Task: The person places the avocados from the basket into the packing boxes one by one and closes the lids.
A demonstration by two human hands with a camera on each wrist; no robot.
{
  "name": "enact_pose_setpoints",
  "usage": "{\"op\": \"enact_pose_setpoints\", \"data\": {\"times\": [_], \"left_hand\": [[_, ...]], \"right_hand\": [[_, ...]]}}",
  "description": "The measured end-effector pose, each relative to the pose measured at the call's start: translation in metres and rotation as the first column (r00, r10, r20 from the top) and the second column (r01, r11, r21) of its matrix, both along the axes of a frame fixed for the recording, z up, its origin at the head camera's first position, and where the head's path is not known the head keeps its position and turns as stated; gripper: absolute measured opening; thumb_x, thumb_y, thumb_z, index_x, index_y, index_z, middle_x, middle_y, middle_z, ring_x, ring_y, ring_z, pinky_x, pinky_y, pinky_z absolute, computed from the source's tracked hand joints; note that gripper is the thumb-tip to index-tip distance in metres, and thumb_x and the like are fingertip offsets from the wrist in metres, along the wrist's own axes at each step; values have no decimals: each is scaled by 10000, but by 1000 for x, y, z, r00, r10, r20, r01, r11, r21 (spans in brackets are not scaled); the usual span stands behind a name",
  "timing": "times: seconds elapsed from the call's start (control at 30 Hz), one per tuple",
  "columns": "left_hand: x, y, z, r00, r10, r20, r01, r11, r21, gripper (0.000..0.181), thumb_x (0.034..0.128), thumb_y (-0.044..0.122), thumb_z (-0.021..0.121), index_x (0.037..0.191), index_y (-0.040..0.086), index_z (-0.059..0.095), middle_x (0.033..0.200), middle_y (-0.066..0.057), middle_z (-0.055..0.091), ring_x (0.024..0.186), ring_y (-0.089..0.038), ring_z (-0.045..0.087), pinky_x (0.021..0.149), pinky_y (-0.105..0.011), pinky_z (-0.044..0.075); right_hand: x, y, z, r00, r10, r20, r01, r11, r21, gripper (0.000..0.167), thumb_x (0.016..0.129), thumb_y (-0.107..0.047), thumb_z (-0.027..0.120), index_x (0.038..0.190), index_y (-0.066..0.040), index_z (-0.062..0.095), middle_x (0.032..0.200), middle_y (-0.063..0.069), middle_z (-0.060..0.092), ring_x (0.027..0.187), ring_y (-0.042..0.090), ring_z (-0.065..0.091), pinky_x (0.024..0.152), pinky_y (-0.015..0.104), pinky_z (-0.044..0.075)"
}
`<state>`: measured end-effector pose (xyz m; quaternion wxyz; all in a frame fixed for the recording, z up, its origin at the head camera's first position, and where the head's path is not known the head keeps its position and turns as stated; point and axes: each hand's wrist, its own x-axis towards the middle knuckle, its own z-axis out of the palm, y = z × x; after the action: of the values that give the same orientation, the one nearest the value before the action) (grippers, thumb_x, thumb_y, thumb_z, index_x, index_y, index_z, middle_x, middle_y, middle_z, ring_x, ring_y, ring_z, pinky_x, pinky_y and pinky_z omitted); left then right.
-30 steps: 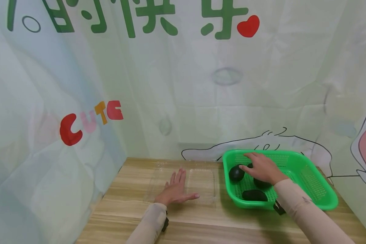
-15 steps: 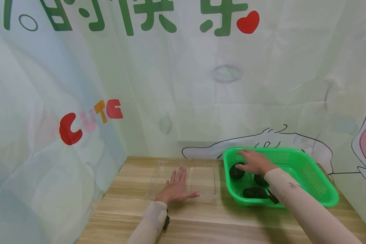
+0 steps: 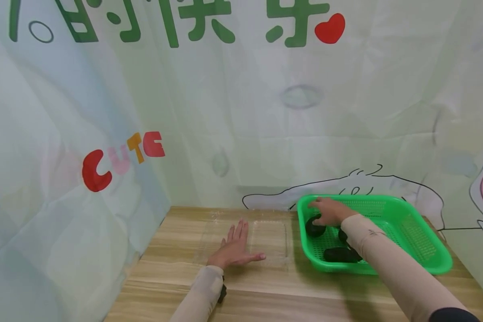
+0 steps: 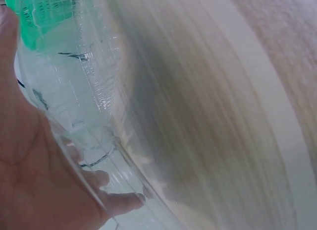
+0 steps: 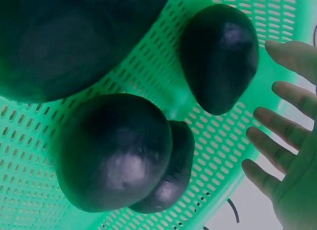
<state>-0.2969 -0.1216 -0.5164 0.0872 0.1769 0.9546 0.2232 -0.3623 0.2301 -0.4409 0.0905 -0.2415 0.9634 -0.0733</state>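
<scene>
My right hand (image 3: 329, 211) is inside the left end of a green plastic basket (image 3: 434, 250), over a dark avocado (image 3: 314, 228). In the right wrist view its fingers (image 5: 277, 123) are spread, and a gap separates them from the nearest pear-shaped avocado (image 5: 220, 59). Several dark avocados lie in the basket; an elongated one (image 3: 340, 255) is near its front wall, and another is partly hidden by my sleeve. My left hand (image 3: 234, 250) rests with straight, spread fingers on a clear plastic tray (image 3: 269, 237). The left wrist view shows the palm (image 4: 34, 175) against the tray's clear wall.
The wooden tabletop (image 3: 165, 277) carries both tray and basket. A printed cloth backdrop (image 3: 225, 112) hangs right behind them and along the left side. The right part of the basket shows bare mesh. A dark band (image 3: 452, 314) crosses my right sleeve.
My right hand has moved left and slightly up inside the basket, nearer the left avocado. My left hand stays put on the tray.
</scene>
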Motion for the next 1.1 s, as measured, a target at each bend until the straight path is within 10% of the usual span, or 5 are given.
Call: {"op": "enact_pose_setpoints", "data": {"times": [1.1], "left_hand": [[-1,-2,4,1000,-30,-8,30,1000,2,1184,850,663,690,1623,4,82,1704,-186,-7,1545,-463,16,1147,-732,146]], "right_hand": [[0,6,-21,974,-51,222,41,998,48,673,819,-288,868,1374,-40,579,1352,198,591,1288,438,517,1013,574,456]]}}
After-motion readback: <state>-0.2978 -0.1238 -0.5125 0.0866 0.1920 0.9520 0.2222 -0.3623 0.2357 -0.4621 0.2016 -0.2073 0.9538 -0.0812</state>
